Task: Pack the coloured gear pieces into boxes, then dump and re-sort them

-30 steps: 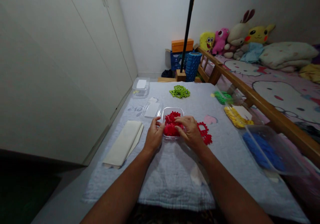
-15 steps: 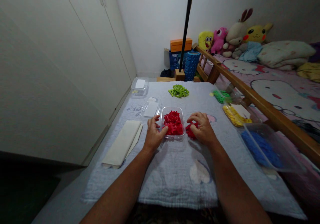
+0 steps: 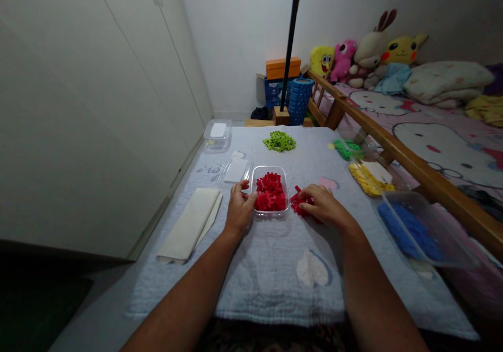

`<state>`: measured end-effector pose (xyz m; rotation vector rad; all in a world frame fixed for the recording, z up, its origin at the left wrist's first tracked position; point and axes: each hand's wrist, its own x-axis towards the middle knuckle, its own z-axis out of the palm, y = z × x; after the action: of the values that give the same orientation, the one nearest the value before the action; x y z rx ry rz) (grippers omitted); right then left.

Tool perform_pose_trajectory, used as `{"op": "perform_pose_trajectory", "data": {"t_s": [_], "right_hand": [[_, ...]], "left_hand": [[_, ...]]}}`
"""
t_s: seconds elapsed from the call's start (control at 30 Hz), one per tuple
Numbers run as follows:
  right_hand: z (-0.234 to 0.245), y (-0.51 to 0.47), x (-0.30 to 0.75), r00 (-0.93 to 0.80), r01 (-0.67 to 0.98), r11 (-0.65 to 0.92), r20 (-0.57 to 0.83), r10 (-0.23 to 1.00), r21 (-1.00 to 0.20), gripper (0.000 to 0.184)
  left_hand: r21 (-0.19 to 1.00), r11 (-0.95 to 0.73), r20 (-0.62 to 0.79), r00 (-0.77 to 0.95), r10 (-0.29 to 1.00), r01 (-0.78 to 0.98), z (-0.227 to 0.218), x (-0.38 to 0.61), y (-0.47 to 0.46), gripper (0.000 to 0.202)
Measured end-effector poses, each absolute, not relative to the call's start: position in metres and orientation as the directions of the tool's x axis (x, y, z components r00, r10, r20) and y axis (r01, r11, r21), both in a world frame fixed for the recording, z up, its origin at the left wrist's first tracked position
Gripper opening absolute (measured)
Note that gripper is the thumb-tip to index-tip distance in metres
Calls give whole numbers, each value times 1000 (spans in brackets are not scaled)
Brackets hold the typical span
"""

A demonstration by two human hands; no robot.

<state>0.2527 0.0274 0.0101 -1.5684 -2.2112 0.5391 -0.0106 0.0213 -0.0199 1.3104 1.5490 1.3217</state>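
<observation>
Head view: my left hand (image 3: 239,209), thumb and fingers parted, at clear tub (image 3: 271,214); my right hand (image 3: 323,203), closure unclear, over red pieces (image 3: 296,205). Apparently gathering; needs secure pinch.

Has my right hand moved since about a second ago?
Yes. Judged against the lime-green pieces, your right hand has moved rightward, from over the clear box to the red pieces beside it.
</observation>
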Motion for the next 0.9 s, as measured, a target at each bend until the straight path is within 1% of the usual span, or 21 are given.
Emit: {"op": "perform_pose_trajectory", "data": {"t_s": [0.13,0.27,0.37,0.47,0.53,0.6,0.67,0.73,0.8,0.9], "right_hand": [[10,30,250,-320,782,309,77,944,-542,15],[14,28,246,-329,731,296,63,942,-615,13],[15,28,243,-280,709,257,73,957,-657,13],[13,30,244,-227,706,244,115,967,-665,14],[10,33,246,-205,718,252,149,967,-649,17],[8,34,250,-211,745,276,177,961,-608,25],[6,34,253,-260,773,312,172,950,-553,33],[4,33,255,-313,795,341,142,939,-501,36],[3,33,256,-334,808,350,120,935,-473,34],[3,34,256,-329,818,335,97,939,-467,20]], "left_hand": [[984,-20,65,-247,967,179,-22,-11,22,43],[989,-22,59,-248,967,148,-19,-10,21,43],[991,-8,40,-238,971,133,-16,-10,20,44],[992,2,27,-229,973,125,-14,-10,20,43],[993,3,25,-227,974,119,-15,-10,20,42],[994,-5,30,-223,974,111,-15,-10,20,41],[994,-17,40,-223,974,107,-16,-11,20,42],[995,-18,41,-228,973,103,-16,-11,20,42],[996,-13,34,-229,973,93,-15,-11,20,42],[998,-9,22,-206,978,66,-14,-11,20,42]]}}
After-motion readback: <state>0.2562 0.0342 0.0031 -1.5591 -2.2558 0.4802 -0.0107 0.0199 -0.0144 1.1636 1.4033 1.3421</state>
